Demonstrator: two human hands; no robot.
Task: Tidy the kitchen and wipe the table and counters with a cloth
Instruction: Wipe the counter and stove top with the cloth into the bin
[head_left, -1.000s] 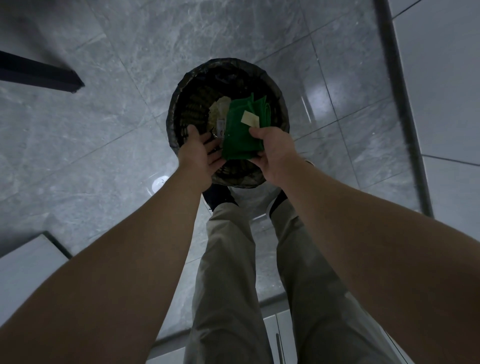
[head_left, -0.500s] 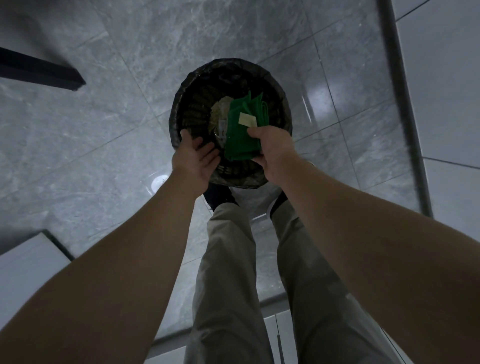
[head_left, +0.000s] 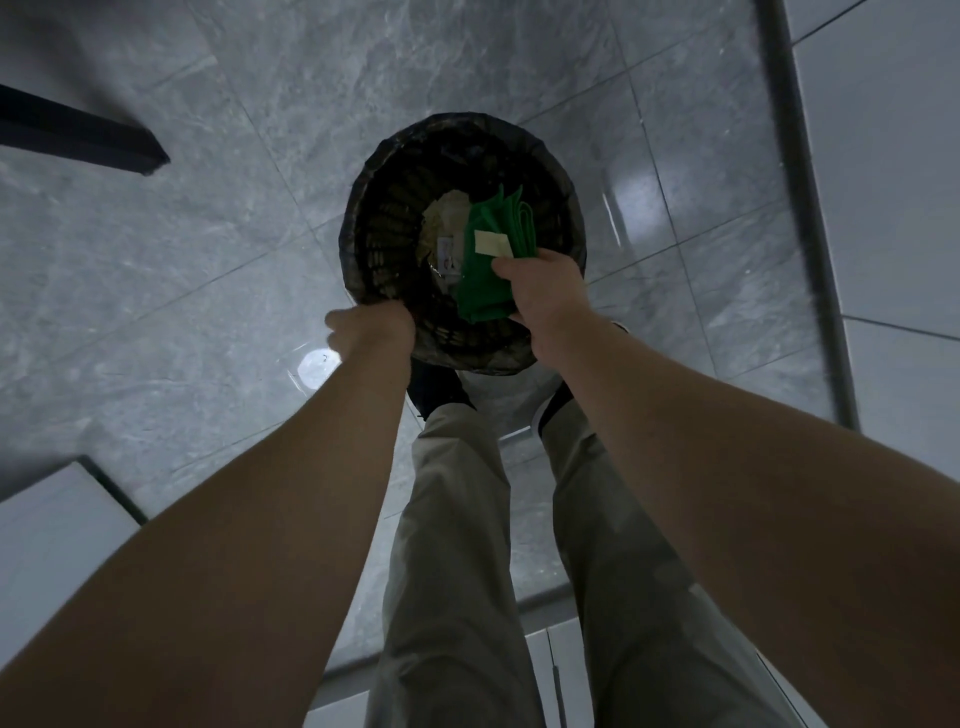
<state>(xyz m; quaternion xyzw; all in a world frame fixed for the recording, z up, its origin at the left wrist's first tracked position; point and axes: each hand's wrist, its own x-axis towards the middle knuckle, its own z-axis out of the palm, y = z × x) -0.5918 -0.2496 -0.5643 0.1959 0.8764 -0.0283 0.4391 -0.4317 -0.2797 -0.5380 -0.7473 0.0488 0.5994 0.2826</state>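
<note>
Holding pale-labelled green cloth (head_left: 480, 286) over bin (head_left: 374, 244).

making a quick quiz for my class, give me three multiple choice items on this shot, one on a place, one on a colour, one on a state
1. Where is the green cloth? A on the floor; B above the open bin; C on a cabinet.
2. What colour is the scrap lying on the cloth? A pale cream; B red; C blue.
3. What is the right hand doing? A hanging empty; B gripping the cloth; C pressing the floor.
Answers: B, the cloth hangs over the bin's mouth; A, the scrap shows pale against the green; B, it pinches the cloth's edge.
</note>
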